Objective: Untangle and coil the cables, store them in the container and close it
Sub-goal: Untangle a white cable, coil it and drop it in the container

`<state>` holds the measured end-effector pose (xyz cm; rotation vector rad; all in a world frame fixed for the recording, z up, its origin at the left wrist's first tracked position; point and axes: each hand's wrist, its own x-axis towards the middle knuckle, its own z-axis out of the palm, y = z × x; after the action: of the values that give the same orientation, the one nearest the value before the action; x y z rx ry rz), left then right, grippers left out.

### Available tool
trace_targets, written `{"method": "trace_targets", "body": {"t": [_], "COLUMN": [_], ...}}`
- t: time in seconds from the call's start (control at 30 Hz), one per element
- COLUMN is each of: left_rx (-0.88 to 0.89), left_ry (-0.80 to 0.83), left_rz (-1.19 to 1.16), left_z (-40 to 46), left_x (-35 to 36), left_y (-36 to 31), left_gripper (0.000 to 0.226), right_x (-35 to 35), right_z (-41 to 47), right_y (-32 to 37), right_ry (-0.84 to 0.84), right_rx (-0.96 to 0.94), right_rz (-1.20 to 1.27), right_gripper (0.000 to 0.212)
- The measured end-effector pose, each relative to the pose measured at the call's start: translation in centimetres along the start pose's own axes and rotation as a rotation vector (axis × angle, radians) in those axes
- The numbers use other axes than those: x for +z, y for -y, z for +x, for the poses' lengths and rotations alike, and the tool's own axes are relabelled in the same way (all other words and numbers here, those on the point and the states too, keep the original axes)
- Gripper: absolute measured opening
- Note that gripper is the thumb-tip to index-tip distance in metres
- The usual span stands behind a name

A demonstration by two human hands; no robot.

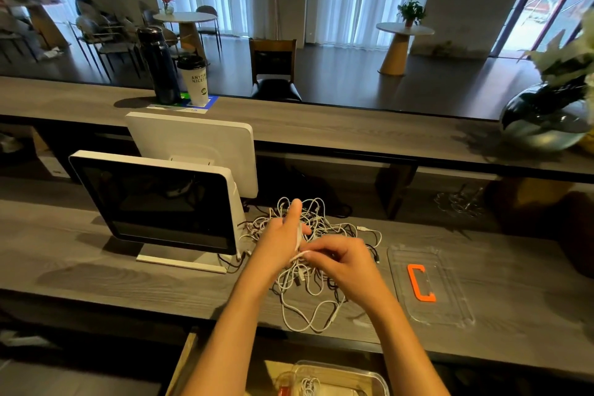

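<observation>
Coiling a white cable out of the tangle

The left hand [283, 235] held straight fingers as a former; the right hand [340, 259] pinched the cable [300, 254], winding. The tangle [308, 286] lay mid-counter [96, 270], the lid [430, 286] rightward, the container [334, 378] below the near edge. Even tension would suit. A café room lay beyond.

Tangled cables [316, 228]: middle of heap hidden behind both hands. Right hand [344, 259] fingertips blurred; grip on white strand unclear. Clear container [369, 378] below counter's near edge cut off by bottom frame edge; contents indistinct.
</observation>
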<state>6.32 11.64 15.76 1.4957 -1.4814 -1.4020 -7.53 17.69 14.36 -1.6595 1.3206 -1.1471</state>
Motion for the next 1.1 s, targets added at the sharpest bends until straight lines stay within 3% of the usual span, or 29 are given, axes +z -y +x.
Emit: {"method": "trace_targets", "body": {"t": [0.1, 0.2, 0.27, 0.47, 0.57, 0.7, 0.8, 0.9, 1.03, 1.1], "left_rx": [-0.148, -0.206, -0.227, -0.208, -0.156, -0.026, 0.168, 0.262, 0.259, 0.25], "left_ry": [0.2, 0.355, 0.453, 0.459, 0.456, 0.432, 0.398, 0.3, 0.251, 0.305], "left_rz": [-0.086, -0.197, -0.27, -0.39, -0.421, -0.286, 0.041, 0.256, 0.219, 0.213], "left_z": [-0.6, -0.9, -1.1, -0.9, -0.7, -1.0, -1.6, -1.5, -0.9, -0.9], "left_x": [0.2, 0.2, 0.2, 0.2, 0.2, -0.1, -0.2, -0.3, -2.0, -2.7], "left_y": [-0.3, -0.7, -0.9, -0.7, -0.3, -0.2, -0.6, 0.0, 0.7, 0.6], "left_gripper": [0.088, 0.091, 0.09, 0.09, 0.092, 0.074, 0.036, 0.03, 0.031, 0.03], "right_x": [0.2, 0.6, 0.8, 0.9, 1.3, 1.4, 1.3, 0.6, -2.8, -4.5], "right_z": [0.2, 0.5, 0.5, 0.6, 0.8, 0.9, 0.8, 0.8, 0.5, 0.3], "right_y": [-0.1, -0.2, -0.3, -0.3, -0.7, -0.9, -0.9, -0.4, 0.3, 0.6], "right_ry": [-0.207, -0.163, -0.091, -0.042, -0.138, -0.454, -0.536, -0.412, -0.061, -0.051], "right_rx": [-0.075, -0.057, -0.037, -0.063, -0.088, -0.014, -0.01, 0.094, 0.171, 0.118], "right_rz": [-0.117, -0.175, -0.2, -0.206, -0.178, -0.096, -0.092, -0.024, 0.104, 0.001], "right_gripper": [0.032, 0.042, 0.037, 0.02, 0.02, 0.025, 0.021, 0.02, 0.024, 0.026]}}
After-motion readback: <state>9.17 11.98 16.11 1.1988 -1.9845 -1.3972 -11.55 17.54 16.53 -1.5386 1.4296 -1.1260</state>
